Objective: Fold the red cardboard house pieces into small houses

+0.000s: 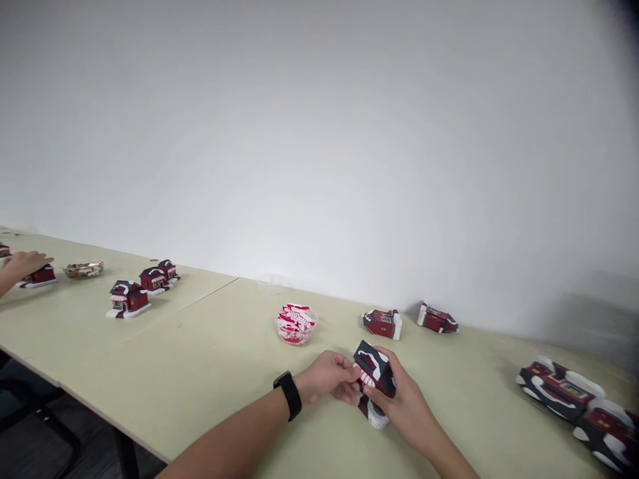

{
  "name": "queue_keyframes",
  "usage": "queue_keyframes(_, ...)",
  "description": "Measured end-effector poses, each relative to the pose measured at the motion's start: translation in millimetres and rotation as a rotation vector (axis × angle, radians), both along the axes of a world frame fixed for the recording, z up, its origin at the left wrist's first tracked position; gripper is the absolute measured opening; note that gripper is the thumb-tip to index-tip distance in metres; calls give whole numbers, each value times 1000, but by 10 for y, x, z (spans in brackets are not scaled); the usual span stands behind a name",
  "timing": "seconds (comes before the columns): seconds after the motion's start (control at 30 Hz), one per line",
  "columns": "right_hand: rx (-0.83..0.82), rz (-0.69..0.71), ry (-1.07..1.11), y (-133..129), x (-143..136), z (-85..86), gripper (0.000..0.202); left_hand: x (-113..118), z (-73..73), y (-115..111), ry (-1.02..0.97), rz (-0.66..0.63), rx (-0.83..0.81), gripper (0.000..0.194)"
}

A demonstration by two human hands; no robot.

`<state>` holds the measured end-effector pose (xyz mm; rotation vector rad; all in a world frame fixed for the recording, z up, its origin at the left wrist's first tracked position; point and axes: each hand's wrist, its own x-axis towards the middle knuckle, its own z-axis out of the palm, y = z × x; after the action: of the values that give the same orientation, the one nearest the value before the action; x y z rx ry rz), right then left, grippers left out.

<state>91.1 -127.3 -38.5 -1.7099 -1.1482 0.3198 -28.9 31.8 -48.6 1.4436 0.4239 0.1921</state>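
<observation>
A small red house with a dark, white-streaked roof [372,361] is tilted above the pale table, a red-and-white striped awning on its front. My right hand [407,402] is wrapped round the house from the right, its thumb on the front. From the left, my left hand [329,377] touches the awning with thumb and forefinger pressed together; whether a small piece is between them is too small to tell. Behind my hands stands a clear bowl [295,326] full of red-and-white striped pieces.
Two red houses [383,324] lie near the wall, and more [559,389] lie at the right. Houses with awnings [128,299] stand at the left, beside a bowl of brownish pieces [84,269]. Another person's hand [24,264] is over a house at the far left.
</observation>
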Motion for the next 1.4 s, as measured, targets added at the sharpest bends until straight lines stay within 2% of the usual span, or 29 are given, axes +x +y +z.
queue_keyframes(0.1,-35,18,18,-27,-2,33,66,-29,33,72,-78,114,474,59)
queue_keyframes(0.17,-55,72,40,-51,1,53,67,-58,65,95,-188,106,633,63)
queue_keyframes(0.23,-65,138,58,-73,3,70,67,-78,82,96,-257,-36,583,71)
queue_keyframes(0.3,-68,180,66,-84,1,79,67,-80,81,88,-275,-185,428,73)
queue_keyframes(0.37,-74,180,71,-79,-6,81,67,-71,80,80,-268,-251,307,72)
queue_keyframes(0.43,-70,155,76,-66,-15,81,65,-68,98,73,-243,-249,271,72)
queue_keyframes(0.6,-57,148,63,-58,-33,104,63,-107,174,80,-178,-216,334,69)
queue_keyframes(0.8,-67,175,41,-78,-60,129,61,-110,154,120,-168,-178,427,64)
queue_keyframes(0.93,-52,215,56,-84,-42,130,56,-123,193,60,-185,-152,494,61)
queue_keyframes(1.1,-36,202,65,-104,-19,155,55,-148,230,-21,-192,-105,589,60)
queue_keyframes(1.4,-34,197,28,-152,-52,225,55,-95,167,-7,-184,-107,509,60)
